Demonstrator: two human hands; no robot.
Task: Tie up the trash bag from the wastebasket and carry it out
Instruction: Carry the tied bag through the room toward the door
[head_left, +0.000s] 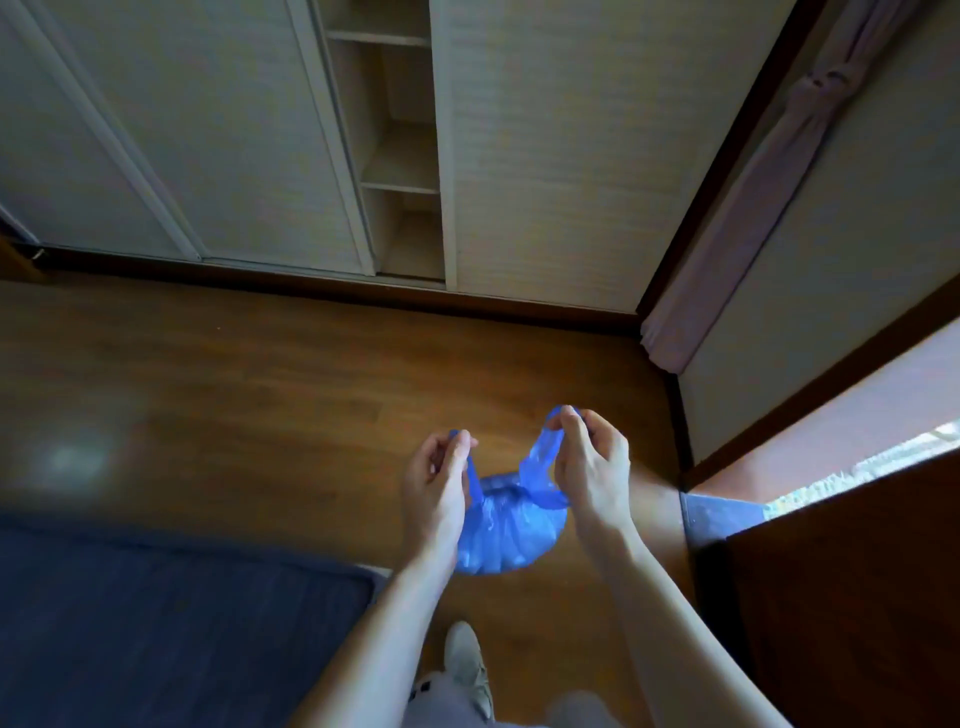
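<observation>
Brown wooden plank floor (234, 395) fills the middle of the frame, with pale sliding closet doors (208, 130) across the top and a dark blue mattress (156, 623) at the lower left. A pinkish tied-back curtain (753, 182) hangs at the upper right.

Just right of centre, low in the frame, a small crinkled translucent blue plastic trash bag (498, 540) hangs in the air between the two forearms, off the floor. No wastebasket is in view. The step in hand looks like the tying: the bag's two top ears are drawn up and apart, not yet crossed or knotted. The next move would call for bringing the ears together, crossing one over the other and pulling snug without tearing the thin film.

The left hand (439, 483) is closed in a pinch on the thinner left ear, fingers curled. The right hand (592, 467) pinches the wider right ear at its tip, slightly higher.
</observation>
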